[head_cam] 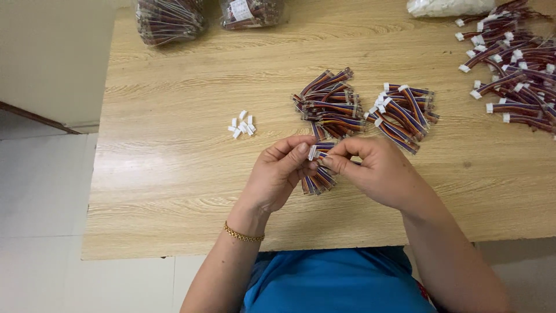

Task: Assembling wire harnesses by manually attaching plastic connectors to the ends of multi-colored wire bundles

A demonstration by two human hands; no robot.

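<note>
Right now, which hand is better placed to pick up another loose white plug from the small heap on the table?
The left hand, probably. The white plugs lie on its side of the table, with nothing between. The right hand would have to cross over, and its fingers pinch the wire bundle both hands hold.

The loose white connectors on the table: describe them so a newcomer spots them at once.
Start at the wooden table and look left of the left hand. There a small cluster of loose white connectors lies alone on bare wood. Unlike the striped wire piles to the right, these pieces have no wires attached.
</note>
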